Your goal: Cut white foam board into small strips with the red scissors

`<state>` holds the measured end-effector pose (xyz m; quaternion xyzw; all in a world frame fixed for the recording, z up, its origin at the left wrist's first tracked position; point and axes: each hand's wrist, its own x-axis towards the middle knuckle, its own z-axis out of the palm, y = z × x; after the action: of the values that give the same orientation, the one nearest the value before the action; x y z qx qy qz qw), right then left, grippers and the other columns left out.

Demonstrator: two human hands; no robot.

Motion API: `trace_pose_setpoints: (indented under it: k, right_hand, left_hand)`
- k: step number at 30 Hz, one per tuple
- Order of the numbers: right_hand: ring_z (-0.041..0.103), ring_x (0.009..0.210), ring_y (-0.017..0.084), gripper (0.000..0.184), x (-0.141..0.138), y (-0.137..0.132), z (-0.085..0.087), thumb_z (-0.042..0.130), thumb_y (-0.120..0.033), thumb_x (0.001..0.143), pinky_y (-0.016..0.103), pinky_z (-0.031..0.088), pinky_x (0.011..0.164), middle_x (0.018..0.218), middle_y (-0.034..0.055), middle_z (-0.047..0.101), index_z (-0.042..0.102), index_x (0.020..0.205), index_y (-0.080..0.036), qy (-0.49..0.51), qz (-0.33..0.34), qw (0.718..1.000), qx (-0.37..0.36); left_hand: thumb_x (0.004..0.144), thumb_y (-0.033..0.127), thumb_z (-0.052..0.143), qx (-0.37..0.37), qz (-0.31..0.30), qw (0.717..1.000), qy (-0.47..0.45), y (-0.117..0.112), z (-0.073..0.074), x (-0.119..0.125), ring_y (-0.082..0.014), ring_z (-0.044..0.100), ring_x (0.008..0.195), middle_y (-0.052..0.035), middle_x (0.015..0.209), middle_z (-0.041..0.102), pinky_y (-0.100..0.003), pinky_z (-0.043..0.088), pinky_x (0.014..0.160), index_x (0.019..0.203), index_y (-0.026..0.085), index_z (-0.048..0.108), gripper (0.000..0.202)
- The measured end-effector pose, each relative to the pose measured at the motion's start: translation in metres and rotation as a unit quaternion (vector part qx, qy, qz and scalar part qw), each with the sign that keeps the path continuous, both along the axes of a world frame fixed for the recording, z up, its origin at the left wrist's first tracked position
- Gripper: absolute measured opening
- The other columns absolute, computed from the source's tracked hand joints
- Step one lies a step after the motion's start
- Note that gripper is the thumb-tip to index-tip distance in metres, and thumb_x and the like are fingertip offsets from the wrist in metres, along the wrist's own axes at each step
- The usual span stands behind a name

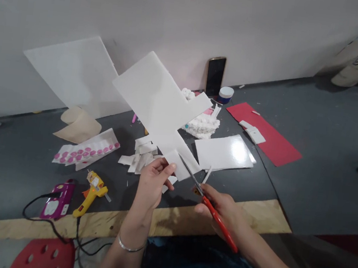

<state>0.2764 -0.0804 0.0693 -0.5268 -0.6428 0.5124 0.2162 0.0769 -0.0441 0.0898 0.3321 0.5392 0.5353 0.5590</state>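
My left hand (155,179) pinches the near end of a large white sheet of card (158,92), held up over the table. The card has an angled outline, with a tab sticking out to the right. In my right hand (222,206) is a pair of scissors (217,219) with red handles. Their blades lie at the card's lower part, just right of my left fingers. A cut line runs there between two flaps of the card. Below my left hand lie several white paper scraps (142,155), partly hidden by the card and hand.
A yellow glue gun (93,193) and a purple power box (60,200) with cables lie front left. A phone (215,75) leans on the wall beside a small jar (226,94). White sheets (224,152) and red card (269,138) lie right; another white board (72,69) leans left.
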Motion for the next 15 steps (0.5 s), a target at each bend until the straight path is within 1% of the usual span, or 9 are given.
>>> trace_pose_setpoints:
  k: [2, 4, 6, 10, 12, 15]
  right_hand:
    - [0.065, 0.071, 0.026, 0.051, 0.0005, 0.0003, -0.0013, 0.06, -0.061, 0.083, 0.033, 0.049, 0.066, 0.078, 0.0071, 0.07, 0.069, 0.11, -0.02, 0.003, 0.008, 1.0, 0.014]
    - [0.064, 0.069, 0.024, 0.051, 0.0008, 0.0008, -0.0005, 0.056, -0.063, 0.085, 0.032, 0.049, 0.066, 0.078, 0.0062, 0.069, 0.067, 0.11, -0.019, 0.01, 0.016, 1.0, 0.021]
    - [0.062, 0.068, 0.023, 0.051, 0.0004, 0.0017, 0.0026, 0.052, -0.063, 0.087, 0.031, 0.048, 0.064, 0.078, 0.0061, 0.067, 0.065, 0.108, -0.019, 0.018, 0.026, 0.999, 0.01]
    - [0.059, 0.065, 0.022, 0.055, -0.0016, 0.0024, 0.0081, 0.051, -0.064, 0.085, 0.03, 0.046, 0.059, 0.075, 0.0065, 0.065, 0.063, 0.109, -0.016, 0.018, 0.027, 0.999, -0.019]
    - [0.06, 0.067, 0.023, 0.055, -0.0027, 0.0012, 0.0065, 0.051, -0.063, 0.084, 0.031, 0.046, 0.06, 0.077, 0.0073, 0.066, 0.064, 0.11, -0.017, 0.021, 0.019, 0.999, -0.018]
    - [0.063, 0.071, 0.024, 0.053, -0.0042, -0.0017, 0.0001, 0.049, -0.062, 0.086, 0.032, 0.046, 0.064, 0.081, 0.0079, 0.068, 0.067, 0.111, -0.019, 0.019, 0.005, 1.0, 0.004]
  left_hand:
    - [0.068, 0.033, 0.083, 0.004, -0.006, 1.0, 0.007, -0.0002, -0.0009, -0.001, -0.0096, 0.055, 0.056, 0.0016, 0.064, 0.06, -0.014, 0.045, 0.033, 0.075, 0.015, 0.07, 0.023]
    - [0.069, 0.033, 0.083, 0.005, -0.023, 1.0, 0.017, -0.0006, -0.0022, -0.0016, -0.0079, 0.052, 0.052, 0.0018, 0.065, 0.06, -0.014, 0.045, 0.034, 0.076, 0.014, 0.071, 0.023]
    - [0.069, 0.034, 0.082, 0.003, -0.037, 0.999, 0.023, -0.0015, -0.0036, -0.0016, -0.0063, 0.049, 0.049, 0.002, 0.066, 0.06, -0.015, 0.045, 0.034, 0.078, 0.014, 0.072, 0.023]
    - [0.068, 0.036, 0.083, 0.0, -0.034, 0.999, 0.022, -0.0026, -0.0047, 0.0004, -0.0073, 0.051, 0.051, 0.0018, 0.065, 0.059, -0.014, 0.044, 0.033, 0.077, 0.015, 0.072, 0.026]
    - [0.068, 0.037, 0.083, -0.002, -0.033, 0.999, 0.018, -0.0024, -0.004, 0.0018, -0.0063, 0.049, 0.049, 0.0021, 0.064, 0.059, -0.014, 0.044, 0.033, 0.076, 0.014, 0.072, 0.027]
    - [0.066, 0.038, 0.084, -0.007, -0.028, 1.0, 0.007, -0.0022, -0.0017, 0.0034, -0.0057, 0.047, 0.047, 0.0017, 0.064, 0.061, -0.014, 0.044, 0.034, 0.079, 0.014, 0.072, 0.029]
